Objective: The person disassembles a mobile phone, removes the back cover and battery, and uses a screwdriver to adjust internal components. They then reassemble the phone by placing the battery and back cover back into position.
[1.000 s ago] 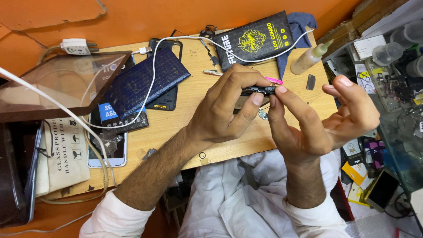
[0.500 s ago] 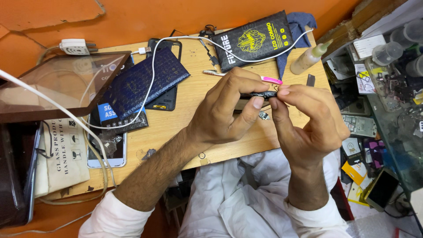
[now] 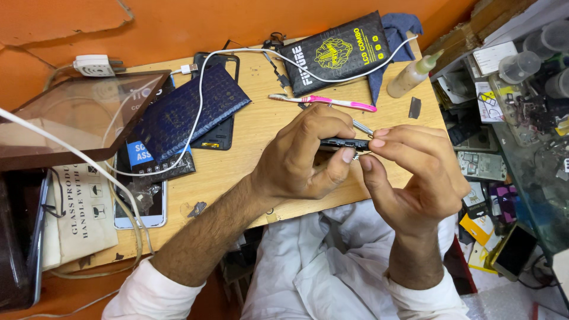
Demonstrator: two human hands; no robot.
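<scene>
Black phone (image 3: 344, 143) pinched between left hand (image 3: 302, 157) and right hand (image 3: 415, 172).

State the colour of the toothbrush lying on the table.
The toothbrush is pink and white, seen in the head view.

Bare wooden table (image 3: 261, 148) between dark blue pouch (image 3: 184, 112) and hands (image 3: 361, 163), toothbrush (image 3: 323, 101) beyond

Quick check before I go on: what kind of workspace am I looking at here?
Most likely a phone repair bench: a bare phone lies on the wooden table, loose circuit boards sit to the side, and both hands work a small dark part.
</scene>
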